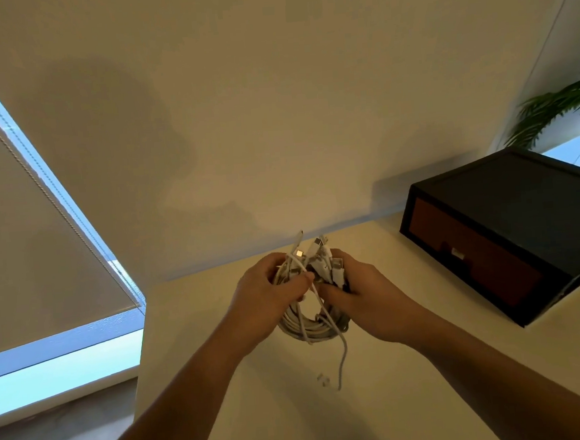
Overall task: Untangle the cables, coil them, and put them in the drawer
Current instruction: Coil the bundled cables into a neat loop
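Note:
A tangled bundle of white cables (309,326) hangs between both hands above the white table (247,411). My left hand (266,297) grips the left side of the bundle, thumb and fingers curled round the strands. On the right side, my right hand (362,293) grips the cables near a cluster of connector plugs (318,252) that stick up. One loose cable end (341,364) dangles down toward the table. The black drawer box (508,225) with a brown drawer front (469,255) stands at the right; its drawer is shut.
A small pale plug-like piece (323,379) lies on the table under the bundle. The wall runs right behind the table. A window with a roller blind (25,238) is at the left, and a green plant (555,108) at the far right.

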Demonstrator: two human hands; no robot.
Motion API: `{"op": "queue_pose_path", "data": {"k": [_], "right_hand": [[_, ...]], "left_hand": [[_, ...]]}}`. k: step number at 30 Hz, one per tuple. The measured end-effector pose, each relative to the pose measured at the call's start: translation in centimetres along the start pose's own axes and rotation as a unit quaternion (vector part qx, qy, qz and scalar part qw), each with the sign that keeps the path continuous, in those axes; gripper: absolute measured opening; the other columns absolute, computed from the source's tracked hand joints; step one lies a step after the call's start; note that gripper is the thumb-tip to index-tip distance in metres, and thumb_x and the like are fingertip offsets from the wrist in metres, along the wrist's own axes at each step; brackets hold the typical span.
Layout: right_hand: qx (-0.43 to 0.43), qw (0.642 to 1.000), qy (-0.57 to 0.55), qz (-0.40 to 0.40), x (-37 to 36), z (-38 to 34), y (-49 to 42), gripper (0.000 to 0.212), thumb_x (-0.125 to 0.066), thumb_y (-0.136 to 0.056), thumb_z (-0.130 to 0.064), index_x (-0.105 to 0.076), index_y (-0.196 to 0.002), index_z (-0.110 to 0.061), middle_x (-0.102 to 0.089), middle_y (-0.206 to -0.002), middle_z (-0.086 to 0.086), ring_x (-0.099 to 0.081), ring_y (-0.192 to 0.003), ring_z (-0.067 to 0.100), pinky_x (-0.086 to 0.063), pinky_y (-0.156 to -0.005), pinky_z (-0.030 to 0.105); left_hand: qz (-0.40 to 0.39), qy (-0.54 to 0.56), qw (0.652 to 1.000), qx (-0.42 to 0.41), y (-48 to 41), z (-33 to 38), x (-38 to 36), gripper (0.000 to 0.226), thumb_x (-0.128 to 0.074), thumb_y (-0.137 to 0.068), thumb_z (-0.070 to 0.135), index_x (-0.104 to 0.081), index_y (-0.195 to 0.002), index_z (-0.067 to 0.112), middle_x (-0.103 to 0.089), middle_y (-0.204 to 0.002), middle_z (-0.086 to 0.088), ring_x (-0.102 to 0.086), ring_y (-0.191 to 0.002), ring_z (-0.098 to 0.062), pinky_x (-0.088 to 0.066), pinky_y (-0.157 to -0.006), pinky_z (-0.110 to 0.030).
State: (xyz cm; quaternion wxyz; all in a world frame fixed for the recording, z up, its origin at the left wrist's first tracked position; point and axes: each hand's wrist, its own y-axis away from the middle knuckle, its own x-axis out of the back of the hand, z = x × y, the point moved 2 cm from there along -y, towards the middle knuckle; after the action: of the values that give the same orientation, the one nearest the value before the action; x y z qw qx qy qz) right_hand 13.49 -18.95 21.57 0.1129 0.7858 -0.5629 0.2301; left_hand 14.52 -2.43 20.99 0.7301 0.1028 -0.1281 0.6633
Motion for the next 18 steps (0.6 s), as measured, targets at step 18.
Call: {"op": "queue_pose_path", "data": {"k": [18], "right_hand": [[0.012,0.999,-0.043,-0.018,0.8,-0.2,-0.4,0.036,-0.063,-0.085,-0.002,-0.051,-0.113,-0.022,-0.065,-0.094,-0.002,-0.066,-0.083,0.014,-0.057,-0.074,0.037]], "left_hand": [[-0.017,-0.184,0.973,-0.14,0.5,2.1,0.7,0.021,-0.069,-0.08,0.029,-0.051,-0.087,0.022,-0.062,-0.068,-0.002,-0.057,-0.06,-0.018,-0.048,-0.056,-0.036]]}}
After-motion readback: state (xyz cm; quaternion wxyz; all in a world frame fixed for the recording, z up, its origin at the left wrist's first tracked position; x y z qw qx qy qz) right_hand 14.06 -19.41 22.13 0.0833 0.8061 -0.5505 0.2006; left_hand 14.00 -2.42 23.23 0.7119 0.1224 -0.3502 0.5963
